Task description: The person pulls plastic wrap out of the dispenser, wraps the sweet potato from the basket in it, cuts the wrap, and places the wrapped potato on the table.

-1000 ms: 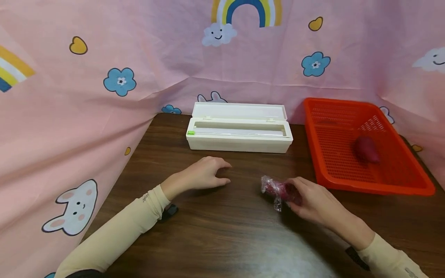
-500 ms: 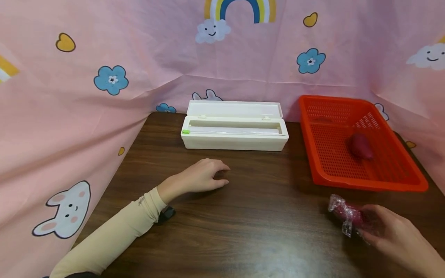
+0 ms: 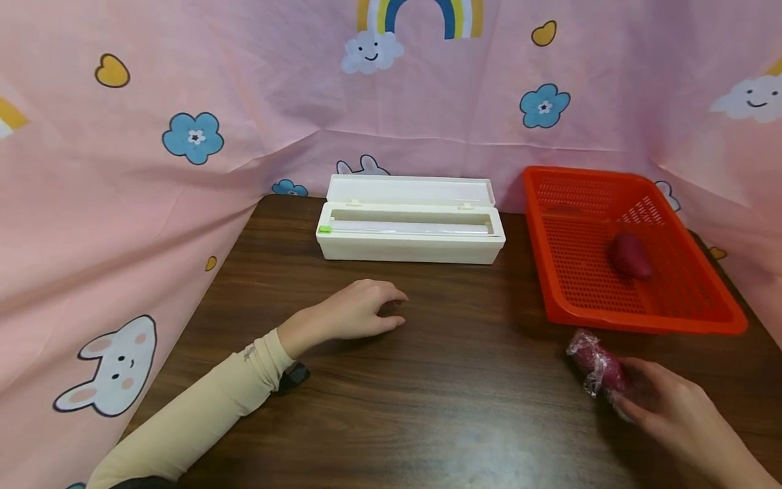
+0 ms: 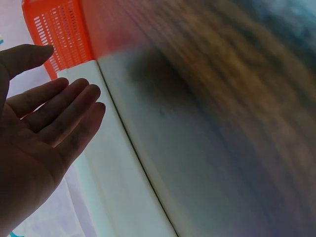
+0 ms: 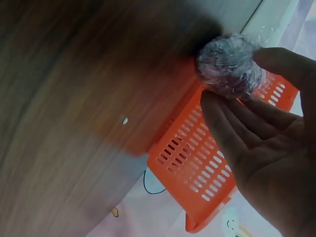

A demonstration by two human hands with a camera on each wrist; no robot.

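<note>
A purple-red sweet potato [image 3: 594, 361] wrapped in crinkled cling film lies in the grip of my right hand [image 3: 675, 401], just in front of the basket. Thumb and fingers pinch one end of the wrapped sweet potato [image 5: 228, 65] in the right wrist view. My left hand [image 3: 357, 309] rests low over the table's middle, thumb and fingers apart around nothing. In the left wrist view its fingers [image 4: 69, 116] are loosely extended. An unwrapped sweet potato [image 3: 631, 255] lies inside the orange basket [image 3: 641, 322].
At the back of the dark wooden table [image 3: 427, 407] stands a white cling film box [image 3: 411, 250], lid up, roll visible inside, with a green slider [image 3: 325, 229] at its left end. A pink patterned cloth [image 3: 256, 81] hangs behind and along the sides.
My right hand has carried the wrapped sweet potato rightward from the table's middle to the basket's front, then slightly forward. My left hand has stayed nearly still. The view has shifted slightly.
</note>
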